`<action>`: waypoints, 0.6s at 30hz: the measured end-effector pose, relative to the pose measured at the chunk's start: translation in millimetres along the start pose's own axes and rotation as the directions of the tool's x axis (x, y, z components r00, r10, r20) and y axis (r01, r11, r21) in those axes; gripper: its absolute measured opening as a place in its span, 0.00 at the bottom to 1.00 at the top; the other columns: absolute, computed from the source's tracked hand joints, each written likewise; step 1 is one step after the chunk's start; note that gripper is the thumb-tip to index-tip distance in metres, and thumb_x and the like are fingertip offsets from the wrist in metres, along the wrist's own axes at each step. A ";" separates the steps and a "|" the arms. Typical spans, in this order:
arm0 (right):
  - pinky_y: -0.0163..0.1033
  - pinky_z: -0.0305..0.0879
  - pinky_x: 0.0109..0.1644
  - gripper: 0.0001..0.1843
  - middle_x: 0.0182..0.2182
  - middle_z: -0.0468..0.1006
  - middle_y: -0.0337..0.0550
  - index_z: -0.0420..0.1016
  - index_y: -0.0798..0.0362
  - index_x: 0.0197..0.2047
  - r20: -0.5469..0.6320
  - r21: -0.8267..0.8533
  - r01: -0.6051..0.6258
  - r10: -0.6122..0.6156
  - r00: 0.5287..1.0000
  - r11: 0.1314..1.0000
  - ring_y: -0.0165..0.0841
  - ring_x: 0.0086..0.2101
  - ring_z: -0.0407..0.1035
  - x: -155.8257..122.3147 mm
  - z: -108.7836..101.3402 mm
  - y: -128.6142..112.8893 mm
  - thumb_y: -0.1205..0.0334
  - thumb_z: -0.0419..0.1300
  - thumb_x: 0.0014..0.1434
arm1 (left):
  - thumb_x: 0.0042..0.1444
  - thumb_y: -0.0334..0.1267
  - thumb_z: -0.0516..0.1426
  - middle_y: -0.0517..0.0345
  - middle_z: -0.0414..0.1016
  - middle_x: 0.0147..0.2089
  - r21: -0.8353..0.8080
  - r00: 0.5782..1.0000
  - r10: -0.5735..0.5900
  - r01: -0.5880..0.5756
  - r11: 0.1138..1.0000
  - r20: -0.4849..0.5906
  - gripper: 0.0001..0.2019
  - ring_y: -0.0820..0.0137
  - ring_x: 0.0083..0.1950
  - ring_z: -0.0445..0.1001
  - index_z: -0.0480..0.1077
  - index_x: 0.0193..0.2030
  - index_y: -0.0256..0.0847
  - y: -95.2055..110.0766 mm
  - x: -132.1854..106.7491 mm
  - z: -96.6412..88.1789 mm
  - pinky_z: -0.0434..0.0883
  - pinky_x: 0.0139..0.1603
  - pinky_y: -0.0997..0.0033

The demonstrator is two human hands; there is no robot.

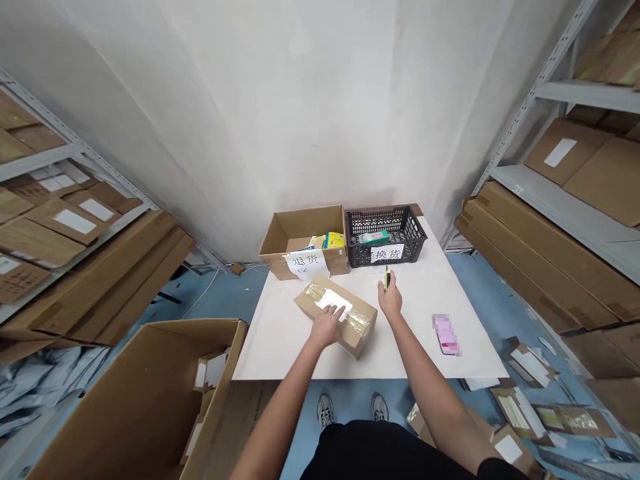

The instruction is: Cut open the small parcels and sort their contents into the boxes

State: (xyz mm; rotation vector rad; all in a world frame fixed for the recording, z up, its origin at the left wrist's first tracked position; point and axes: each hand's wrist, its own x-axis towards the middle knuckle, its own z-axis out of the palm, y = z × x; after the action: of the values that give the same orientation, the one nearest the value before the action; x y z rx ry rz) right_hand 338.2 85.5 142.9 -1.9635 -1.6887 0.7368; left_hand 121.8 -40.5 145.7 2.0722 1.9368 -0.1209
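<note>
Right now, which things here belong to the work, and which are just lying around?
In use, it seems:
taped parcel, under the left hand
yellow-and-black cutter, in the right hand
perhaps the signed carton and black crate

Apparently lying about:
blurred pink item on the table
shelved boxes

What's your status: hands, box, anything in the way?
Left hand on taped box, touching its white label. Right hand gripping yellow-black cutter, apart from box. Black crate and open carton beyond, not between hands and box.

Stacked cartons (583, 160) on grey shelf (530, 185), pale wall (310, 100), blue floor (223, 297)
</note>
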 end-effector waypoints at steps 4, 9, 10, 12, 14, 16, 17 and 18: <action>0.38 0.71 0.45 0.38 0.40 0.83 0.45 0.39 0.52 0.78 0.177 0.148 -0.065 0.038 0.983 0.987 0.37 0.33 0.80 -28.9 -16.4 38.8 0.63 0.48 0.69 | 0.39 0.57 0.73 0.45 0.46 0.81 -0.006 0.961 0.231 -0.232 0.973 0.152 0.58 0.44 0.81 0.41 0.56 0.76 0.50 -42.3 27.6 -3.0 0.53 0.75 0.46; 0.34 0.72 0.39 0.35 0.42 0.82 0.40 0.55 0.48 0.73 0.289 0.246 -0.114 0.039 0.957 0.963 0.28 0.24 0.77 -54.3 -24.5 90.0 0.68 0.52 0.64 | 0.42 0.66 0.70 0.47 0.42 0.82 -0.010 0.984 0.139 -0.138 0.990 0.110 0.58 0.43 0.81 0.41 0.52 0.77 0.55 -32.4 41.3 24.7 0.54 0.74 0.44; 0.34 0.73 0.39 0.34 0.44 0.82 0.40 0.56 0.47 0.73 0.288 0.261 -0.106 0.027 0.957 0.959 0.28 0.25 0.77 -56.4 -25.6 97.3 0.68 0.53 0.64 | 0.44 0.67 0.68 0.47 0.41 0.82 0.007 0.993 0.074 -0.075 0.997 0.097 0.57 0.43 0.81 0.40 0.50 0.78 0.55 -18.6 41.4 31.8 0.55 0.74 0.43; 0.34 0.73 0.40 0.35 0.46 0.82 0.41 0.57 0.47 0.73 0.289 0.289 -0.080 -0.008 0.957 0.954 0.28 0.26 0.78 -58.2 -28.0 107.1 0.68 0.53 0.64 | 0.49 0.71 0.63 0.42 0.40 0.82 0.053 0.995 -0.084 0.081 0.995 0.057 0.55 0.40 0.80 0.42 0.49 0.79 0.51 16.4 40.3 46.6 0.56 0.72 0.41; 0.35 0.73 0.41 0.34 0.46 0.82 0.42 0.59 0.47 0.73 0.299 0.271 -0.034 -0.051 0.953 0.962 0.30 0.28 0.78 -57.7 -30.8 109.9 0.68 0.53 0.64 | 0.54 0.73 0.56 0.34 0.42 0.81 0.095 0.975 -0.220 0.221 0.971 -0.016 0.53 0.35 0.79 0.44 0.48 0.79 0.45 52.6 38.1 60.6 0.58 0.69 0.38; 0.35 0.71 0.44 0.33 0.46 0.83 0.43 0.62 0.48 0.72 0.301 0.191 0.044 -0.102 0.948 0.981 0.33 0.34 0.79 -55.4 -33.7 106.0 0.69 0.53 0.64 | 0.57 0.74 0.50 0.29 0.45 0.79 0.112 0.948 -0.301 0.311 0.944 -0.102 0.52 0.32 0.77 0.47 0.49 0.79 0.41 80.5 35.8 71.4 0.59 0.67 0.36; 0.36 0.70 0.46 0.33 0.47 0.83 0.44 0.63 0.48 0.71 0.296 0.136 0.092 -0.129 0.947 0.986 0.35 0.38 0.79 -53.7 -34.8 102.0 0.69 0.54 0.63 | 0.58 0.75 0.48 0.28 0.46 0.79 0.113 0.939 -0.318 0.332 0.936 -0.131 0.52 0.31 0.76 0.48 0.49 0.79 0.41 89.5 34.9 74.8 0.60 0.66 0.36; 0.36 0.69 0.47 0.32 0.48 0.83 0.45 0.64 0.48 0.70 0.290 0.079 0.138 -0.155 0.944 0.987 0.37 0.42 0.79 -51.5 -35.5 97.0 0.70 0.55 0.63 | 0.58 0.75 0.47 0.28 0.47 0.79 0.114 0.935 -0.325 0.341 0.933 -0.144 0.51 0.31 0.76 0.48 0.49 0.79 0.41 95.1 34.1 76.8 0.60 0.65 0.36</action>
State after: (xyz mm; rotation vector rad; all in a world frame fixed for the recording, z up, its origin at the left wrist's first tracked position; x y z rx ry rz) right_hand 428.5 20.0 112.9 -1.7319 -1.9364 1.0529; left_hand 229.5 -33.1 79.0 1.8471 2.4080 -0.2090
